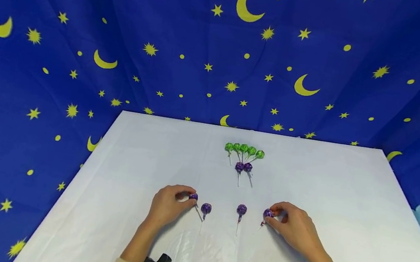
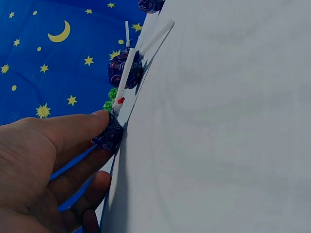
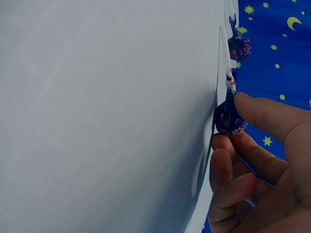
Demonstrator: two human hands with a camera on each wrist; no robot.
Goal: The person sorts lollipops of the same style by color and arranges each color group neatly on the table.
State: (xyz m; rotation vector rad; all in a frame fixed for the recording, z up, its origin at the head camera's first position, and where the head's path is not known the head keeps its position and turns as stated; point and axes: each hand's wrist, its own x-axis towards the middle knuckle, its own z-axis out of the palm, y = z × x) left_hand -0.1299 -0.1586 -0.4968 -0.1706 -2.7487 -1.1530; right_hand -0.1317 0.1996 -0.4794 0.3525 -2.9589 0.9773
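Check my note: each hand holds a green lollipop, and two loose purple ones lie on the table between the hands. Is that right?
Not quite: the head view shows the left hand and right hand each holding a purple lollipop, not a green one. Two loose purple ones do lie on the table between the hands.
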